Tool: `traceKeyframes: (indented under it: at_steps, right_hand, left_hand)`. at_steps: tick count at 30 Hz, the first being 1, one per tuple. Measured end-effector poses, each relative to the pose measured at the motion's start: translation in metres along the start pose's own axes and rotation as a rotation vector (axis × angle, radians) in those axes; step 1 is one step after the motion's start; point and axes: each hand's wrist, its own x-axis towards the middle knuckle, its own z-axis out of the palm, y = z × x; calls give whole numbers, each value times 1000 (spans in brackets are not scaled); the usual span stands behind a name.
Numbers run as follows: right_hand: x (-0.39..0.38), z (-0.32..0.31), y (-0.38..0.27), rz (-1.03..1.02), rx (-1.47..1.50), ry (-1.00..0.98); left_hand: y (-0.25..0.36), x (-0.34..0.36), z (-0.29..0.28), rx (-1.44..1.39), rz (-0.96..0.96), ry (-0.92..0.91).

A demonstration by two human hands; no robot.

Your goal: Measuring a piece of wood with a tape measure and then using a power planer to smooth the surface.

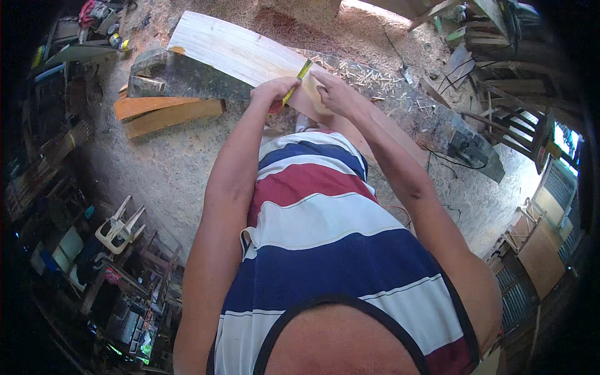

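Observation:
A long pale wooden board (225, 50) lies across a dark, worn plank bench (206, 78). A yellow tape measure (305, 70) runs across the board's width. My left hand (275, 92) is closed on the tape measure at the board's near edge, its case mostly hidden under the fingers. My right hand (334, 94) is just right of the tape over the board, index finger stretched toward it and the other fingers loosely curled, with nothing visible in them.
Orange-brown boards (169, 125) lie below the bench at left. Wood shavings (294, 22) cover the ground behind it, and small sticks and a cable are on the right. A white plastic chair (119, 228) stands at lower left. Stacked timber (500, 94) crowds the right side.

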Motion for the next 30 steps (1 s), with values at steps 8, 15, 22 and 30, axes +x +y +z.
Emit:
traceKeyframes:
  at_steps: [8,15,22,30]
  right_hand:
    - [3,5,4,42,-71,5]
    - [-2,7,14,107,37,-41]
    - [-21,-5,12,59,13,-29]
    - [-23,-10,6,155,17,-64]
  left_hand:
    - [-8,18,2,-47,15,-7]
    - [-11,28,4,2,-7,52]
    - [-2,6,3,37,-31,58]
    - [-9,24,4,7,-1,30]
